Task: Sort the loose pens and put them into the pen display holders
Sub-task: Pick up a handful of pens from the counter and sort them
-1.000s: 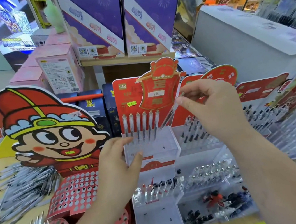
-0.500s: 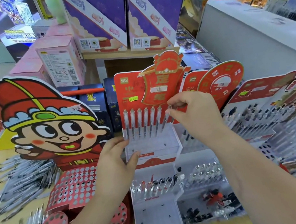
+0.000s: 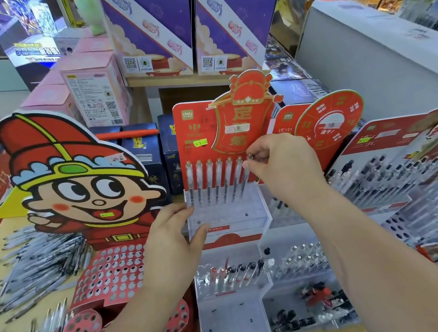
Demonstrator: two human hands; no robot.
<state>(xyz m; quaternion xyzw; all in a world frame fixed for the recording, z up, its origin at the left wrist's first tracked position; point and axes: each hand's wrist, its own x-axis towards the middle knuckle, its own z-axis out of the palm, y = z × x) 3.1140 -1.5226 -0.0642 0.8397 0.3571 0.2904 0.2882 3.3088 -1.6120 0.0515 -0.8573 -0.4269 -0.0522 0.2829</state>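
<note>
The clear pen (image 3: 245, 182) stood nearly upright, tip down and top tilted slightly rightward, at the right end of the row of pens (image 3: 215, 180) in the top tier of the red display holder (image 3: 227, 215), straight ahead of both hands. The right hand (image 3: 282, 168), the nearer one, pinched its top end between thumb and fingers. The left hand (image 3: 171, 236) lay open, fingertips touching the tier's left front edge.

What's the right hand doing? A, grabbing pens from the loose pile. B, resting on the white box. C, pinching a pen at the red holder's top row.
C: the right hand pinches a clear pen at the right end of the upright row in the red display holder.
</note>
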